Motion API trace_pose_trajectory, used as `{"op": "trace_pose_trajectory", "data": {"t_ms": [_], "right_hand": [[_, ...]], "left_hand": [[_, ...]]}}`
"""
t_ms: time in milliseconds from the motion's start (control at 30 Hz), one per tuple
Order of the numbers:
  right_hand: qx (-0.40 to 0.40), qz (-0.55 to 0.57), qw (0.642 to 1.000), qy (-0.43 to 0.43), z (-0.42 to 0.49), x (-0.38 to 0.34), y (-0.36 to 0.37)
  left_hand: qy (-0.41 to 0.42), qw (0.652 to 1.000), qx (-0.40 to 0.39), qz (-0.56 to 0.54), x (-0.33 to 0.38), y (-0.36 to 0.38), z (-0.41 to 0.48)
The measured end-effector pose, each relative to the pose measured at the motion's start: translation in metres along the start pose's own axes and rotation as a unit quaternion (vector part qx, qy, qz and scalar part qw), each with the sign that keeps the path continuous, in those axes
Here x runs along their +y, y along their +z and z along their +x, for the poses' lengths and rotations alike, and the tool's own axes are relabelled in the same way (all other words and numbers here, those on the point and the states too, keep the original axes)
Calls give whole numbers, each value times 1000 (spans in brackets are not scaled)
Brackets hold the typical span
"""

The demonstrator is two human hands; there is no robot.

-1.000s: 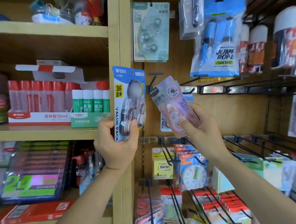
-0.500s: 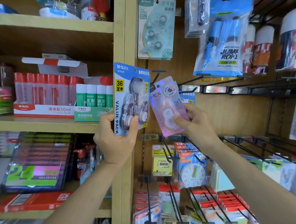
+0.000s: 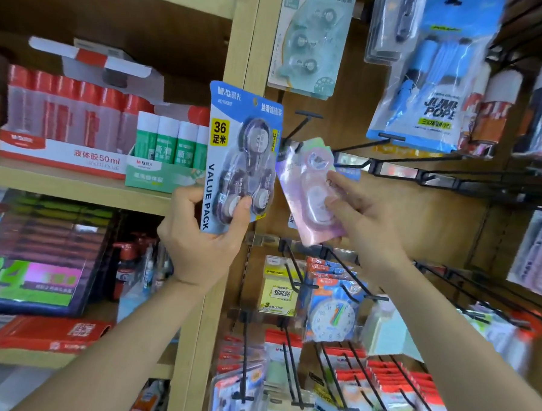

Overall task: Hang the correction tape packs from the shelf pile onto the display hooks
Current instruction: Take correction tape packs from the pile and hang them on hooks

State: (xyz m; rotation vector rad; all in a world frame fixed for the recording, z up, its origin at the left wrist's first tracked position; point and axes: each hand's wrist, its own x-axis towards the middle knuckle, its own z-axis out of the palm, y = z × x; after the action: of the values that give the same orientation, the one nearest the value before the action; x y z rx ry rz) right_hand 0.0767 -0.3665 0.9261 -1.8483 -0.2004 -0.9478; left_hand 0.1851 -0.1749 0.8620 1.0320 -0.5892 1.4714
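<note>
My left hand (image 3: 203, 244) grips a blue correction tape value pack (image 3: 242, 153) by its lower end and holds it upright in front of the wooden upright. My right hand (image 3: 361, 222) pinches a pink single correction tape pack (image 3: 307, 204), tilted, with its top end up against the base of an empty black display hook (image 3: 300, 125). Whether the hook passes through the pack's hole is hidden by blur. A pale green correction tape pack (image 3: 308, 47) hangs on a hook above.
Glue bottles in red (image 3: 63, 122) and green (image 3: 169, 143) boxes fill the left shelf. A blue jump rope bag (image 3: 426, 87) hangs upper right. Sticky notes (image 3: 279, 287), a toy clock pack (image 3: 331, 309) and several red-topped packs hang on lower hooks (image 3: 348, 272).
My right hand has carried the pink pack down and left, closer to the blue pack and the empty hook. The view has tilted downward. My left hand keeps the blue pack steady.
</note>
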Motion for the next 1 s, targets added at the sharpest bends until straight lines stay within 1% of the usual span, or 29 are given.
{"op": "trace_pose_trajectory", "data": {"t_ms": [100,233,367,433,467,500,533,567,600,633,733,800,867,1000], "right_hand": [[-10,-43,999,-7,8,7,1],[-46,-107,993,-4,14,16,5],[-26,-224,973,-43,16,25,6],[1,-313,944,-107,16,26,7],[12,-375,915,-151,16,23,8],[20,-446,873,-197,18,22,9],[22,-513,824,-240,19,19,11],[15,-563,782,-266,21,17,15],[6,-596,752,-281,22,15,19],[-2,-615,734,-289,24,15,23],[-4,-653,699,-291,32,22,29],[-2,-674,682,-283,40,29,29],[-9,-681,680,-270,47,33,31],[-12,-679,691,-249,61,44,40]], "left_hand": [[5,1000,1,2,1,-1,0],[-8,1000,-5,1,2,-1,1],[-4,1000,-3,8,2,-2,1],[-3,1000,-1,8,1,-2,0],[-1,1000,1,7,1,-2,-1],[0,1000,2,6,1,-2,-1],[2,1000,2,4,1,-2,-1],[3,1000,1,4,0,-2,-1],[5,1000,1,4,0,-1,-1],[6,1000,2,4,0,-2,-1],[-6,1000,4,1,1,-1,-2],[-10,1000,4,0,1,-2,-2],[-12,1000,3,1,0,-2,-3],[-41,999,0,7,0,-2,-4]]}}
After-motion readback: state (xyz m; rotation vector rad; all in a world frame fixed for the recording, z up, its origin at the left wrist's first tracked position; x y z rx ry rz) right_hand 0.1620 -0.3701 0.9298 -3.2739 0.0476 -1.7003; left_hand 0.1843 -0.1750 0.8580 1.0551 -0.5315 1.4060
